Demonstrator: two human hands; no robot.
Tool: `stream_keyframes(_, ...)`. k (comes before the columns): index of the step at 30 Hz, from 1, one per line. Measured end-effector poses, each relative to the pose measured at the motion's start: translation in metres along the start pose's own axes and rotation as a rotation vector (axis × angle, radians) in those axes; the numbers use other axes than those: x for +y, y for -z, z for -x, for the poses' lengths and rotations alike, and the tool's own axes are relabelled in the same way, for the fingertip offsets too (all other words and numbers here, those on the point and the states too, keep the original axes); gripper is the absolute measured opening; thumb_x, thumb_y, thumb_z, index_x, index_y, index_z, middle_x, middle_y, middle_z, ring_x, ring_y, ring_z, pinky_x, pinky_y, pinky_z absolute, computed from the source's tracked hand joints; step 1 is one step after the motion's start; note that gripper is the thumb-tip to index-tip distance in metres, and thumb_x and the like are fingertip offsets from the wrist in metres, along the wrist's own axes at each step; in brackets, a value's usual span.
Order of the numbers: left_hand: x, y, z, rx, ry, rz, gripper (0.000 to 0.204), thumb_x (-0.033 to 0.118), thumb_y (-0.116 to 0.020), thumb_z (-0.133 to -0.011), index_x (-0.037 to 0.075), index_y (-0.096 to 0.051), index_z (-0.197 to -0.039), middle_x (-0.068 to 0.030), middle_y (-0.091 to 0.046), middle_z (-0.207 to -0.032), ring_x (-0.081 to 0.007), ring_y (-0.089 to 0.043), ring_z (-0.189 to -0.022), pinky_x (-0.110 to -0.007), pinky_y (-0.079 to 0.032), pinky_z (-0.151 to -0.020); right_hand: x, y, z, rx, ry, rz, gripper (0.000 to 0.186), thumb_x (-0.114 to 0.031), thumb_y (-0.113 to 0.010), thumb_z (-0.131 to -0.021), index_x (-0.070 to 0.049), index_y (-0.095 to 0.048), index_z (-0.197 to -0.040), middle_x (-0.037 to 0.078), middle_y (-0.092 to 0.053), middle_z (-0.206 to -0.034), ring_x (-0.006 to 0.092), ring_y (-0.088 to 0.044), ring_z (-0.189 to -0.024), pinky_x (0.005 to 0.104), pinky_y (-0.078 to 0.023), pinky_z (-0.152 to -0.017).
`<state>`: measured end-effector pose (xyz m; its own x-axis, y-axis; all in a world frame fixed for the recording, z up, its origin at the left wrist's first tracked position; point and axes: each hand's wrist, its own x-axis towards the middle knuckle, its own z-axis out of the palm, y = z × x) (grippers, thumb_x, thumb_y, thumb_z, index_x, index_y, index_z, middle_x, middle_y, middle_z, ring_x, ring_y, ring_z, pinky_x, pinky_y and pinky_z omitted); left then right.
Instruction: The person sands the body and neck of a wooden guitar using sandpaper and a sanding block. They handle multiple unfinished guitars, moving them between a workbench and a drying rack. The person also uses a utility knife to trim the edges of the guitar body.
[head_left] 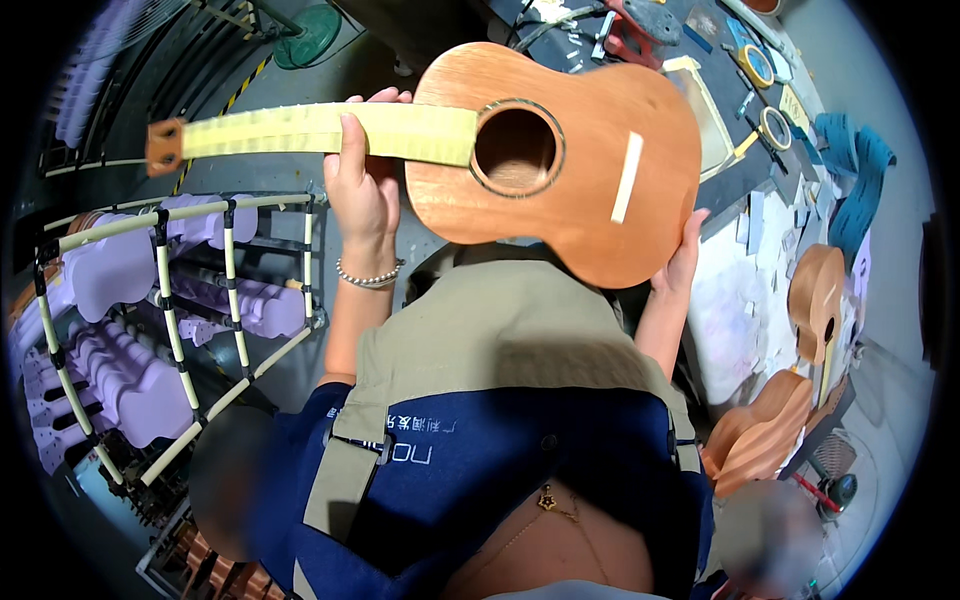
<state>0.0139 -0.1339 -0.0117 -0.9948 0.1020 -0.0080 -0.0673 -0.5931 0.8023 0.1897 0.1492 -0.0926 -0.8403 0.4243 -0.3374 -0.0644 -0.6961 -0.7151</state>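
A brown wooden ukulele (610, 110) lies level across in front of me, soundhole facing up and headstock (165, 147) toward the left. Yellow tape (330, 130) covers its fretboard, and a short pale strip (627, 178) sits on the top beyond the soundhole. No strings show. My left hand (365, 190) is wrapped round the neck near the body, thumb over the taped side and other fingers mostly hidden beneath. At the rounded lower end, my right hand (682, 255) grips the edge of the body; its fingers underneath are hidden.
A rack (180, 215) of lilac ukulele bodies stands on the left. Along the right runs a workbench (740, 215) with tape rolls (757, 66), a red-and-grey power tool (645, 30) and blue abrasive strips (860, 170). More ukuleles (815, 285) rest at the lower right.
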Motion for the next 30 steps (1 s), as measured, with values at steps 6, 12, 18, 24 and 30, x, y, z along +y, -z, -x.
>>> stream_keyframes(6, 0.016, -0.037, -0.001, -0.219, -0.207, -0.01, 0.026, 0.014, -0.04, -0.095, -0.002, -0.036, -0.114, -0.0199, -0.058, -0.1, -0.0268, -0.059, -0.094, -0.038, -0.048, -0.083, 0.006, 0.007, 0.001, 0.171, -0.021, 0.155, 0.059, -0.046, -0.047, -0.09, -0.008, -0.035, -0.134, 0.008, -0.044, -0.133, 0.021, -0.043, -0.12, 0.0363, -0.036, -0.1)
stream_keyframes(12, -0.002, -0.024, -0.021, 0.205, -0.044, 0.042, 0.026, 0.016, -0.044, -0.093, -0.005, -0.041, -0.108, -0.019, -0.06, -0.098, -0.0276, -0.06, -0.091, -0.038, -0.05, -0.081, -0.031, -0.02, 0.001, 0.078, -0.119, 0.123, 0.051, -0.04, -0.041, -0.092, -0.006, -0.038, -0.13, 0.012, -0.049, -0.126, 0.0218, -0.051, -0.111, 0.0345, -0.043, -0.091)
stream_keyframes(18, -0.013, -0.019, -0.016, 0.301, 0.02, 0.068, 0.021, 0.016, -0.045, -0.093, -0.004, -0.047, -0.099, -0.0189, -0.061, -0.096, -0.0259, -0.061, -0.086, -0.037, -0.051, -0.078, -0.041, -0.037, 0.01, 0.18, -0.128, 0.286, 0.052, -0.041, -0.04, -0.091, -0.004, -0.04, -0.128, 0.012, -0.049, -0.124, 0.0221, -0.052, -0.11, 0.0343, -0.043, -0.089)
stream_keyframes(24, -0.014, -0.016, -0.011, 0.254, 0.003, 0.065, 0.024, 0.018, -0.045, -0.094, -0.004, -0.045, -0.103, -0.019, -0.06, -0.098, -0.0256, -0.061, -0.088, -0.037, -0.049, -0.082, -0.03, -0.01, 0.011, 0.208, -0.161, 0.209, 0.053, -0.037, -0.051, -0.088, -0.004, -0.04, -0.128, 0.012, -0.049, -0.125, 0.0227, -0.051, -0.111, 0.0355, -0.043, -0.09)
stream_keyframes(30, 0.02, -0.013, -0.01, -0.521, -0.314, -0.221, 0.043, 0.028, -0.049, -0.092, 0.0, -0.037, -0.121, -0.0237, -0.051, -0.117, -0.0364, -0.05, -0.112, -0.045, -0.038, -0.097, -0.017, 0.048, 0.012, -0.069, 0.086, 0.397, 0.062, -0.015, -0.069, -0.073, -0.001, -0.041, -0.126, 0.01, -0.054, -0.114, 0.0209, -0.055, -0.099, 0.0318, -0.049, -0.079)
